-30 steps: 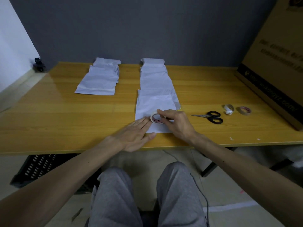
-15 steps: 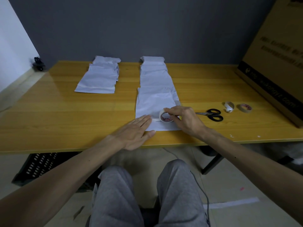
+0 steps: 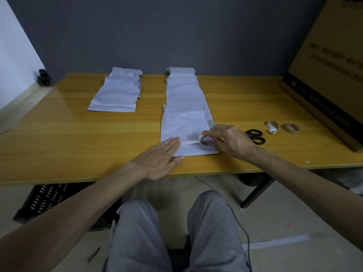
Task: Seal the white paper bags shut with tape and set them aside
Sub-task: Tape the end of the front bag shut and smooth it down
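Head view, flat paper bag (image 3: 182, 126), round tape roll (image 3: 206, 142)

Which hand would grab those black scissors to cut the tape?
Probably the right hand: the black-handled scissors lie just beside it, though it holds the white tape roll. The left hand presses the tape's end flat.

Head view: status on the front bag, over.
Left hand flat, pinning tape end to front bag. Right hand grips tape roll, strip stretched across. Scissors alongside, nothing blocking.
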